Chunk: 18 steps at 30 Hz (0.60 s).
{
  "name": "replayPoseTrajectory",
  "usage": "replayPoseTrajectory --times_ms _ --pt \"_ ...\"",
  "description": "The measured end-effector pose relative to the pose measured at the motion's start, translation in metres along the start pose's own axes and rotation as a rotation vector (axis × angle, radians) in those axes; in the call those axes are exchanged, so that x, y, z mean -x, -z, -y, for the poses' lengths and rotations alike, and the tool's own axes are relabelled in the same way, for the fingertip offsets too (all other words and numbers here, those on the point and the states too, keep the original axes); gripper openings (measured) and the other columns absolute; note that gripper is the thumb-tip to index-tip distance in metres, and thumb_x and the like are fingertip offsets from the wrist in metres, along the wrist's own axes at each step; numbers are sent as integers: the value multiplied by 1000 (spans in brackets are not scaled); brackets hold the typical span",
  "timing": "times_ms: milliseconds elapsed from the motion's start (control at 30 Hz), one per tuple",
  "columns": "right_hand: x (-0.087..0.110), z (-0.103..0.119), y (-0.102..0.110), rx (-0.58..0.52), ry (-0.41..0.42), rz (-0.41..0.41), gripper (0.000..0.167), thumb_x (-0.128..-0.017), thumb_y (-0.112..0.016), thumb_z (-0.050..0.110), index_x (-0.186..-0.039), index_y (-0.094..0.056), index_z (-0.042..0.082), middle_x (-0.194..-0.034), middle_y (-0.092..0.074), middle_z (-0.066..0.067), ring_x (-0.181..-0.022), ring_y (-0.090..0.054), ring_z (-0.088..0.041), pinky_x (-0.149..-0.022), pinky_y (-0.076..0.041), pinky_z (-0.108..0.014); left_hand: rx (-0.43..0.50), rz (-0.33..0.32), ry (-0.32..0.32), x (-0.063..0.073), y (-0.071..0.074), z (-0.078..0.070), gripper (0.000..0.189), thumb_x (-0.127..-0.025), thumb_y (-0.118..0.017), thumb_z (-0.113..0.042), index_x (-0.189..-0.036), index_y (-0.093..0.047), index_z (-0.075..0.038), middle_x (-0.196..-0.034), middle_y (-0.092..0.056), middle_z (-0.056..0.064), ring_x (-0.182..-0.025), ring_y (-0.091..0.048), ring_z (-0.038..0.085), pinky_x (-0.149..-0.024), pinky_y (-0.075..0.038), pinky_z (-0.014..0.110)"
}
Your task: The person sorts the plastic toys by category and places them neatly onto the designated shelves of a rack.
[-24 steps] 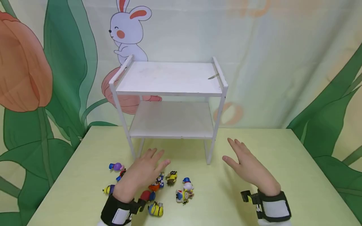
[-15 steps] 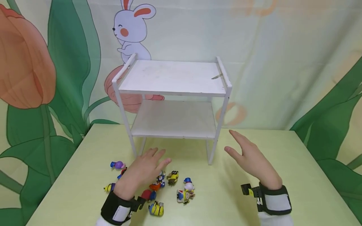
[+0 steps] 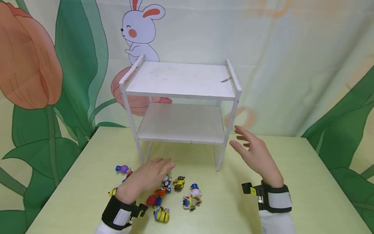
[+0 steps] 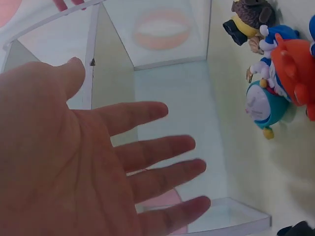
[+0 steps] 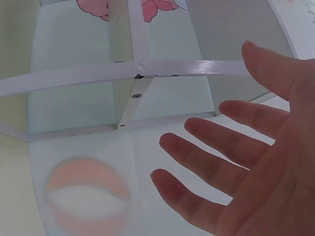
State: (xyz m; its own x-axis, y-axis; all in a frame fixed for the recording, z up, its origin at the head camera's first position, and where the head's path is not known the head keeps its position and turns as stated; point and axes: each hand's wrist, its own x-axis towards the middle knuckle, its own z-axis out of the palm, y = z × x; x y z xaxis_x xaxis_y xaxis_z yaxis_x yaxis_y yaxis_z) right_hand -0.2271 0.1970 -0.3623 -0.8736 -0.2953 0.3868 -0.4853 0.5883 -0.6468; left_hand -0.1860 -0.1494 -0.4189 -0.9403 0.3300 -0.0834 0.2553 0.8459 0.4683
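My left hand [image 3: 146, 178] hovers over a cluster of small toy figures at the front of the white two-tier shelf, its fingers spread and holding nothing. My right hand [image 3: 255, 154] hangs in the air beside the shelf's right front leg, fingers relaxed, with nothing in its grasp. The white shelf [image 3: 181, 79] stands on the table between and behind the hands. Near the left hand lie a yellow and brown figure [image 3: 179, 184], a red and blue figure [image 3: 154, 201] and a blue and yellow minion figure [image 3: 161, 215]. An orange figure [image 4: 295, 71] shows in the left wrist view.
Right of the cluster lie a white figure with a blue hat [image 3: 195, 191] and another minion figure [image 3: 190, 202]. A purple figure [image 3: 124, 169] lies at the left. The pale yellow table [image 3: 315, 195] stands before a printed curtain [image 3: 280, 65].
My right hand has risen and shifted slightly toward the shelf, its fingers bending a little more. My left hand has lowered slightly. The head view has shifted slightly; the figures stay put.
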Motion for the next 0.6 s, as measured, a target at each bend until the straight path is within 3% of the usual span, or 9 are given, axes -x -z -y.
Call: replayPoseTrajectory --times_ms 200,467,600 --pt "-9 0 -8 -62 0 -17 53 -96 -63 34 -143 -49 12 -134 -58 -6 -114 -59 -29 -90 -48 -50 159 34 -26 -5 -6 10 69 -103 -24 -56 -144 -48 -6 -147 -45 13 -138 -35 34 -112 -25 49" --pt "-20 -1 -14 -98 2 -46 46 -96 -64 33 -136 -57 11 -120 -66 -5 -108 -61 -22 -88 -49 -47 117 -13 24 -8 -11 20 59 -103 -47 -42 -137 -50 5 -139 -51 22 -132 -42 41 -108 -31 53" --pt "-21 -2 -16 -114 -10 -56 41 -96 -64 32 -132 -60 11 -116 -68 -6 -105 -62 -21 -86 -48 -46 100 -6 40 -12 -17 22 53 -101 -55 -34 -135 -52 7 -135 -53 24 -128 -45 42 -106 -35 53"
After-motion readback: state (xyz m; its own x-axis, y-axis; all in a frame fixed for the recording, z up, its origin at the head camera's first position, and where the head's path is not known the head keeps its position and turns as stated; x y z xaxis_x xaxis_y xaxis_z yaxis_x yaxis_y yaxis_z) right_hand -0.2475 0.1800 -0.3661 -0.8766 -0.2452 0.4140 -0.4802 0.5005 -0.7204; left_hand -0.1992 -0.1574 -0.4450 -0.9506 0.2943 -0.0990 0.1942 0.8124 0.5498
